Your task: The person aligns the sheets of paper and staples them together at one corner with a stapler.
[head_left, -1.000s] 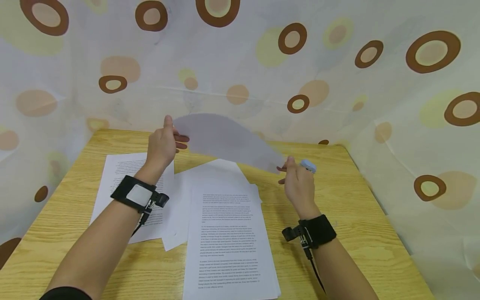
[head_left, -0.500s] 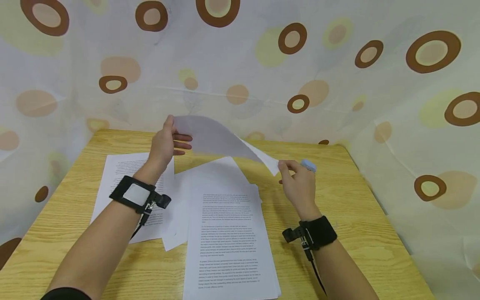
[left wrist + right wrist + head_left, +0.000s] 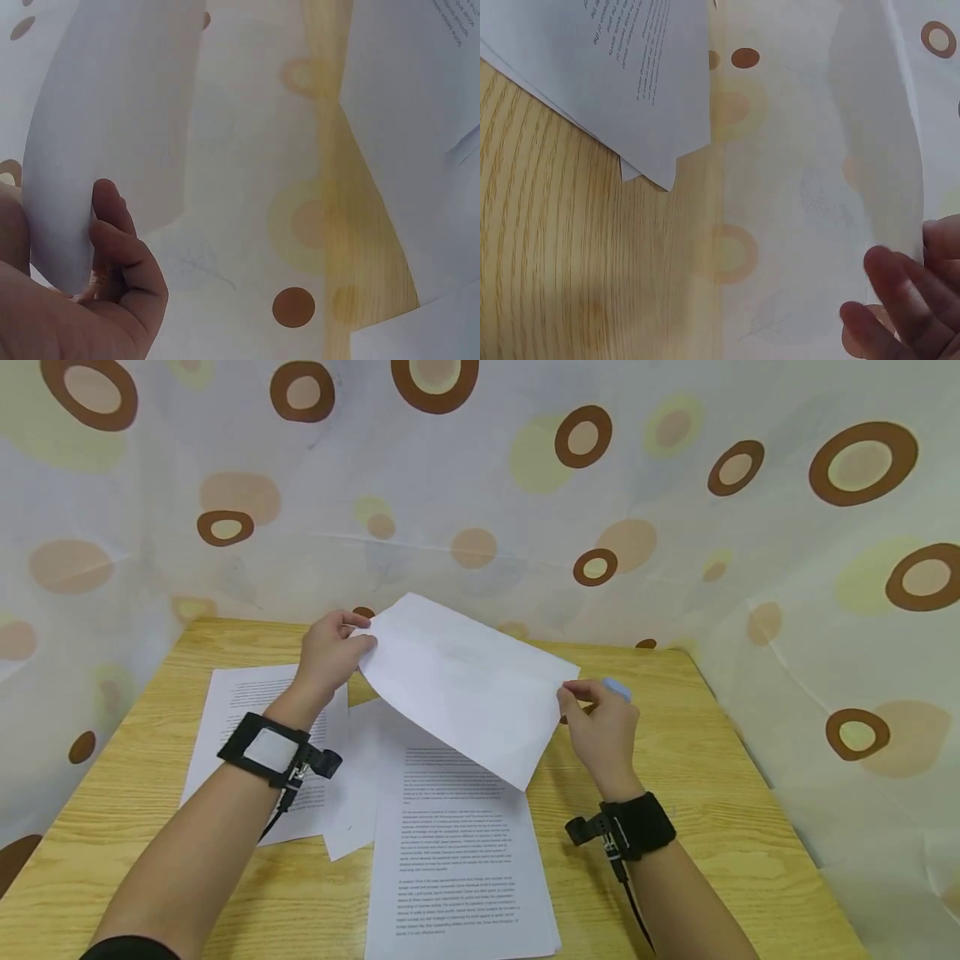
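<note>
A sheet of paper (image 3: 468, 685) hangs tilted above the table, its blank white face toward me and its lower corner over the printed pages. At its left edge my left hand (image 3: 330, 652) pinches it between thumb and fingers. My right hand (image 3: 602, 727) pinches the right edge, with a corner standing above the fingertips. In the left wrist view the sheet (image 3: 67, 150) curves up between thumb and fingers. The right wrist view shows the sheet (image 3: 881, 135) with its edge by the thumb. Below lies a stack of printed pages (image 3: 457, 860), its far part covered.
Another printed page (image 3: 247, 718) lies at the left, partly behind my left forearm. White sheets (image 3: 351, 827) lie askew between it and the stack. A small light blue object (image 3: 617, 687) shows behind my right hand. Patterned cloth (image 3: 480, 485) surrounds the wooden table (image 3: 705, 860).
The sheet has turned over from its shaded underside to its bright blank face, and its near edge has dropped over the stack. My left hand has rotated, thumb now nearer me.
</note>
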A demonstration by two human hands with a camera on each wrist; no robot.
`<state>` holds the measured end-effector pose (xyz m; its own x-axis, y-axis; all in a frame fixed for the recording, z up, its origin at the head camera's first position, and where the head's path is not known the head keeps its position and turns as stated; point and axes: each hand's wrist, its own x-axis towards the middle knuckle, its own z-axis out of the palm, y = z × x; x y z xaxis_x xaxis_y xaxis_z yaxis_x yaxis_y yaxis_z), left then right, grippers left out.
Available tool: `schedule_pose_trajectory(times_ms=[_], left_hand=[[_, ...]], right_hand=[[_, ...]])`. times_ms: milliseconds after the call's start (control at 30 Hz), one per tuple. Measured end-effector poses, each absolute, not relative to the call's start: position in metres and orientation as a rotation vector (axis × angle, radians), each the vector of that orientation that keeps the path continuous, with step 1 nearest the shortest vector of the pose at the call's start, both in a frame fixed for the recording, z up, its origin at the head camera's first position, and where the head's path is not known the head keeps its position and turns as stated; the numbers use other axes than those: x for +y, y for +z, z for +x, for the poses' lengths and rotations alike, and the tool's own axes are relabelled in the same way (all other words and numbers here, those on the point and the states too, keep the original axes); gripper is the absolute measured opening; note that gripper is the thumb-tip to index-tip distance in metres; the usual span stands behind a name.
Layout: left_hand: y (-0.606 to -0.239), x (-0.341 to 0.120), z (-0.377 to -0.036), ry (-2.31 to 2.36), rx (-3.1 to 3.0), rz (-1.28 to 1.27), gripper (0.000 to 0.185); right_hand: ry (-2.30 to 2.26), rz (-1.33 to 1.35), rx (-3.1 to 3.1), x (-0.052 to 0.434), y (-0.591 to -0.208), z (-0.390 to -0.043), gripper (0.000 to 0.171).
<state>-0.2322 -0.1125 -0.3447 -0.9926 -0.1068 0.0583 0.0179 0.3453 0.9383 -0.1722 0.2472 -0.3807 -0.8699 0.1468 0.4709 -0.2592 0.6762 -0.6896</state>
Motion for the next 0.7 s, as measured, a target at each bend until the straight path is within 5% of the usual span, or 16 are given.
schedule_pose_trajectory(times_ms=[167,367,700], left_hand=[[-0.344,-0.112,-0.231,-1.705,-2.508,0.088,0.051],[-0.346,-0.112,-0.232,-1.610,-2.520,0.058,0.040],[-0.346,-0.110,-0.233,-1.572,-2.529,0.035,0.035]], right_hand=[[1.152,0.065,-2.430,0.249,-0.379,-0.172,0.047],[1.345,0.053,-2.540,0.256,-0.375,-0.173,0.084],[1.568,0.033,-2.658,0.268,-0.378,-0.180,0.079]])
